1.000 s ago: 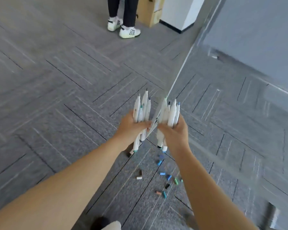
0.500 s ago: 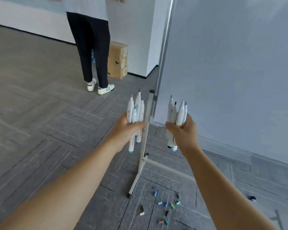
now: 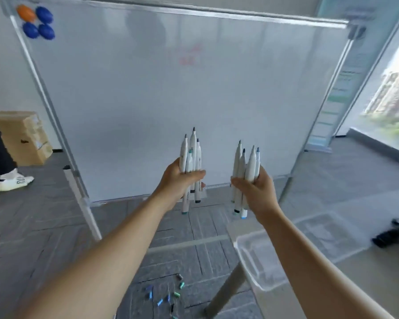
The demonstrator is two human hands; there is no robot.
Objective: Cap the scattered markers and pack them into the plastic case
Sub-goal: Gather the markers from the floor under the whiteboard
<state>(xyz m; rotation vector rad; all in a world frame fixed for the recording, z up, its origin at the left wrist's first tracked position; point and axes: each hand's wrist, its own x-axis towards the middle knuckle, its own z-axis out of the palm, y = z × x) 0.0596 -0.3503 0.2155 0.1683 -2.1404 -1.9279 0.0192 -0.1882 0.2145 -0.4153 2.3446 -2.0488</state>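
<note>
My left hand (image 3: pixel 179 180) grips a bunch of several uncapped white markers (image 3: pixel 191 155), tips pointing up. My right hand (image 3: pixel 256 189) grips a second bunch of uncapped white markers (image 3: pixel 245 164), also tips up. Both hands are raised in front of me, apart from each other. Several loose marker caps (image 3: pixel 168 293), blue, green and dark, lie scattered on the grey carpet below my arms. A clear plastic case (image 3: pixel 258 261) sits open on a table at lower right, under my right forearm.
A large whiteboard on a metal stand (image 3: pixel 171 88) fills the view ahead, with magnets (image 3: pixel 36 21) at its top left. A person's leg and white shoe (image 3: pixel 14 181) stand at far left beside cardboard boxes (image 3: pixel 23 137). Dark objects (image 3: pixel 392 233) lie at right.
My view has swung up and right from the floor to face the whiteboard. Both hands still hold their marker bunches and have spread further apart. The plastic case has come into view.
</note>
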